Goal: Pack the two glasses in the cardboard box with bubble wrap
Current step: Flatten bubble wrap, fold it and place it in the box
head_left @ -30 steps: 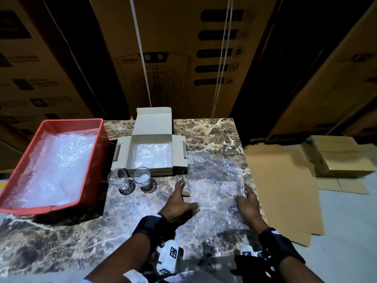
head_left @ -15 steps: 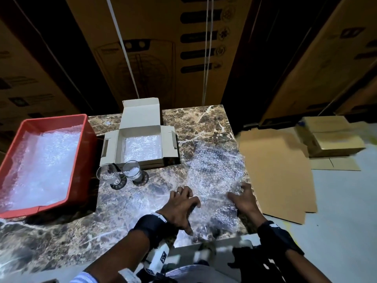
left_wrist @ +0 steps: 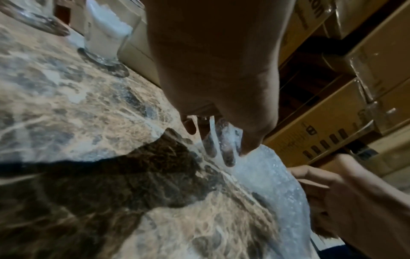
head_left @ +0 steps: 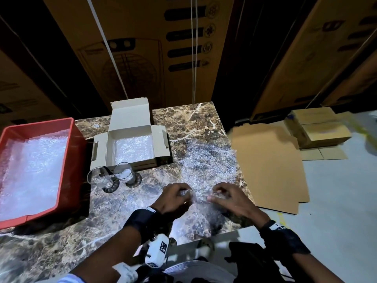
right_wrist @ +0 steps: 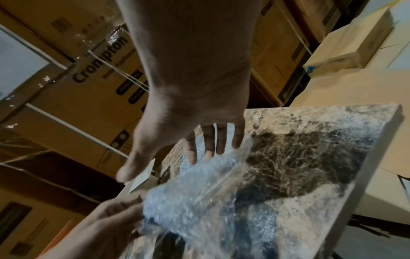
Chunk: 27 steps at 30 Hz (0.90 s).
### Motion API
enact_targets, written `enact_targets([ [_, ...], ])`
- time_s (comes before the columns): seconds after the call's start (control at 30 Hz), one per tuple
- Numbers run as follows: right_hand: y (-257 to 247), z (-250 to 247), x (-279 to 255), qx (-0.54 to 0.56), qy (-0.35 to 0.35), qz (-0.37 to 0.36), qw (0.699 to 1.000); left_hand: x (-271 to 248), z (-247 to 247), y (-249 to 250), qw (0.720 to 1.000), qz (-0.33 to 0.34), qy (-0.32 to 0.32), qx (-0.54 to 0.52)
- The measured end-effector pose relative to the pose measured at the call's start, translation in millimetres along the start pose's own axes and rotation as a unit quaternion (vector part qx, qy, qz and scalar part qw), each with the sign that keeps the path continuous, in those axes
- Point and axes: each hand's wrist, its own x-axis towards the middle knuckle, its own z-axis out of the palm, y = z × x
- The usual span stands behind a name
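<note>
Head view: a clear sheet of bubble wrap (head_left: 206,166) lies on the right part of the brown marble tabletop (head_left: 61,237), reaching its right edge. The left hand (head_left: 173,199) and right hand (head_left: 230,198) sit close together at mid-sheet, fingers curled, each pinching up the plastic. Two clear footed glasses (head_left: 114,177) stand upright just in front of the open grey cardboard box (head_left: 130,144), which is lined with wrap. A red plastic tray (head_left: 67,160) sits at the left; bare marble lies between the tray and the hands.

Left wrist view: fingertips (left_wrist: 228,156) grip a raised fold.

Right wrist view: the thumb stands apart while the fingers (right_wrist: 210,145) press into the sheet near the table's corner.
</note>
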Motion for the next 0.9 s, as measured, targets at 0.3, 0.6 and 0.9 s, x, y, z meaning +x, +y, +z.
enact_targets([
  [0.3,3,17,-11,-0.208,0.004,-0.07,0.976,17,-7,22,0.984,0.005,0.07,-0.167],
  [0.6,4,-7,-4,0.096,0.11,0.009,0.989,33,-12,16,0.968,-0.014,0.072,-0.239],
  [0.9,19,-29,32,0.206,0.209,0.088,0.952,51,-7,2,0.95,-0.074,0.036,-0.302],
])
